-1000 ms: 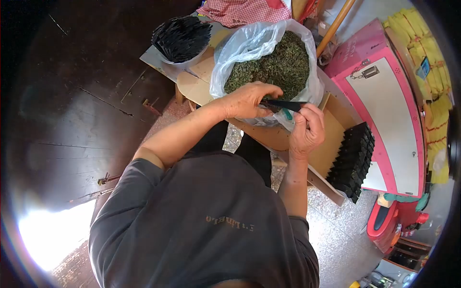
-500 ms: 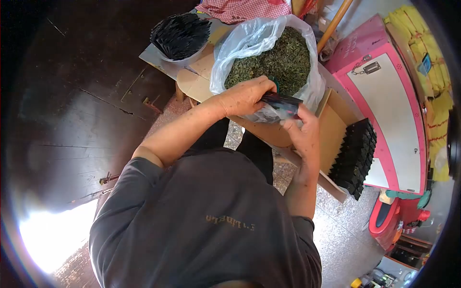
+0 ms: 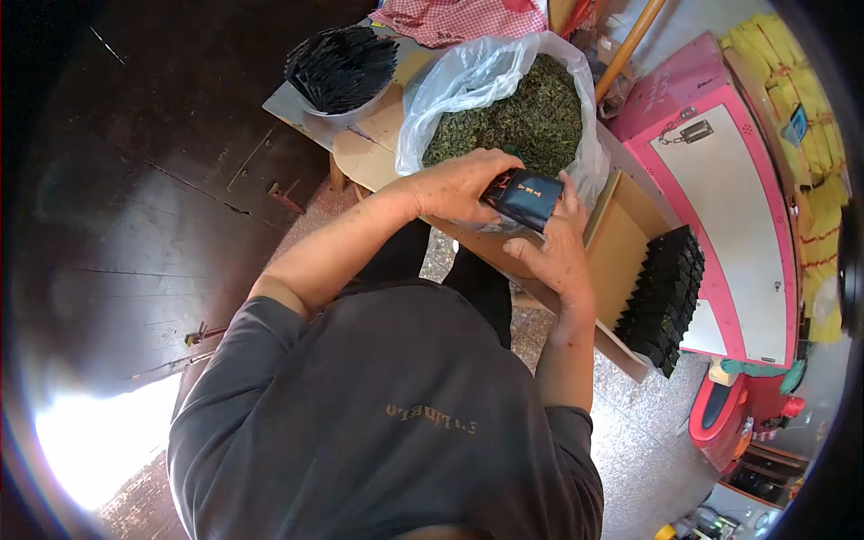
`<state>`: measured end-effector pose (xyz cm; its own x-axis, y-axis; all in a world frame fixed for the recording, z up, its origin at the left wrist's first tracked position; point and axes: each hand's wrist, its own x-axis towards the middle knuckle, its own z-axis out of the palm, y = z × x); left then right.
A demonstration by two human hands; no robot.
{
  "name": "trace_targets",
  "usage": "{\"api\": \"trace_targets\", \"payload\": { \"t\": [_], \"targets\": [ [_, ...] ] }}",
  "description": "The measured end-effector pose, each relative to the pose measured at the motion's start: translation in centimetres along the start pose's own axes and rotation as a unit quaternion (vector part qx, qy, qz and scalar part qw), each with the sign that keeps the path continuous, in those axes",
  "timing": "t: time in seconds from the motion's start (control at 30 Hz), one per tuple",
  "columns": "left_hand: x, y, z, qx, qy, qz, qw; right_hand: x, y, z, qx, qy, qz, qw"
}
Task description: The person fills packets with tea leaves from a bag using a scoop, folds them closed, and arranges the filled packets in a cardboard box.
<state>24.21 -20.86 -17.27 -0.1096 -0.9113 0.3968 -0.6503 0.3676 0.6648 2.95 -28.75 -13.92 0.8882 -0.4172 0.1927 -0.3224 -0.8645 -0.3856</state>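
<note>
A small black packet (image 3: 529,200) with pale lettering on its flat face is held between both hands, in front of a clear plastic bag (image 3: 416,126) of dark green dried leaves (image 3: 504,126). My left hand (image 3: 457,186) closes on the packet's left end, fingers at its far edge and thumb at the near side. At the opposite end, my right hand (image 3: 560,252) grips with its fingers along the right edge; its thumb stands apart below. A dark green object, mostly hidden, shows in the leaves just beyond my left fingers.
Left of the bag stands a bowl (image 3: 360,110) heaped with black packets (image 3: 340,67). On the right, a shallow cardboard box (image 3: 621,225) holds a row of upright black packets (image 3: 661,297). A pink-and-white cabinet (image 3: 720,198) rises beside it. A wooden pole (image 3: 630,49) leans behind.
The black packet has turned so its lettered flat face shows, where its narrow side showed before. My right hand has shifted slightly left and down.
</note>
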Motion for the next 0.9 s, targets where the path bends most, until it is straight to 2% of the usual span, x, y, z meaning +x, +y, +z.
{"api": "trace_targets", "payload": {
  "t": [0.07,0.2,0.27,0.4,0.47,0.6,0.7,0.9],
  "targets": [
    [0.2,-0.4,-0.6,-0.051,-0.025,-0.014,0.998,0.3,-0.6,-0.7,-0.024,0.001,-0.018,1.000],
    [0.6,-0.2,-0.9,-0.034,-0.037,-0.022,0.998,0.7,-0.4,-0.9,0.004,-0.026,-0.006,1.000],
    [0.5,0.0,-0.4,0.018,-0.023,-0.012,0.999,0.9,-0.5,-0.9,0.020,-0.102,0.052,0.993],
    [0.5,0.2,-0.5,0.040,0.015,0.007,0.999,1.0,-1.0,-1.1,0.008,-0.071,0.020,0.997],
    [0.3,0.2,-0.4,-0.014,-0.005,-0.016,1.000,0.8,-0.4,-0.8,0.051,-0.044,-0.018,0.998],
    [0.4,0.0,-0.3,-0.037,-0.016,-0.033,0.999,0.9,-0.2,-0.8,0.064,-0.049,-0.016,0.997],
    [0.3,-0.2,-0.2,-0.060,-0.006,-0.042,0.997,1.4,-0.9,-1.4,0.026,-0.049,-0.042,0.998],
    [-0.5,-0.7,0.3,-0.080,0.042,-0.041,0.995,2.4,-2.1,-3.0,0.061,-0.036,-0.052,0.996]
  ]
}}
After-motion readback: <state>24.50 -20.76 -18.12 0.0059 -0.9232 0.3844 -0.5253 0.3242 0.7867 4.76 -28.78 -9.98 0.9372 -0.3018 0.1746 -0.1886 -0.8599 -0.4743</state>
